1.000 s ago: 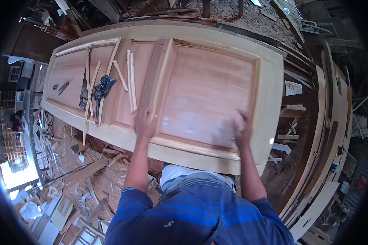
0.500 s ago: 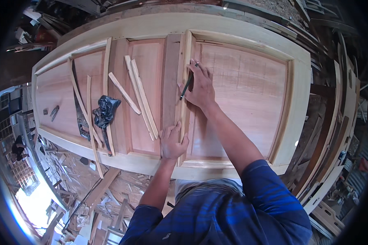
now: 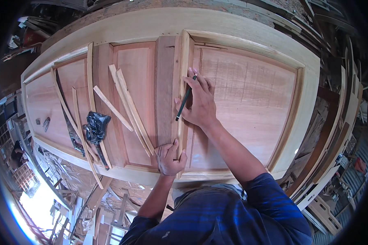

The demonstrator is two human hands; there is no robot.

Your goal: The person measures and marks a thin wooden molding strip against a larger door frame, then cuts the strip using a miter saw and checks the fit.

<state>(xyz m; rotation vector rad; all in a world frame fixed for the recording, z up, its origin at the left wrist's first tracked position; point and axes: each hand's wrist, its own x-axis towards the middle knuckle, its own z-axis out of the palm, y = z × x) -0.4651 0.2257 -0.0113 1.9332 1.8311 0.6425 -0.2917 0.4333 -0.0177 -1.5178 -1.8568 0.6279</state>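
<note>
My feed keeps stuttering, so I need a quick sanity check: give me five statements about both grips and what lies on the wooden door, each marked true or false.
1. The right grip has a dark pencil. True.
2. The left grip is raised high above the door. False: it rests at the near end of a light wood moulding.
3. A black plastic bag lies right of the pencil. False: it lies to the left of it.
4. A small pliers-like tool lies toward the door's left end. True.
5. All the loose strips are on the floor. False: several lie on the door.
</note>
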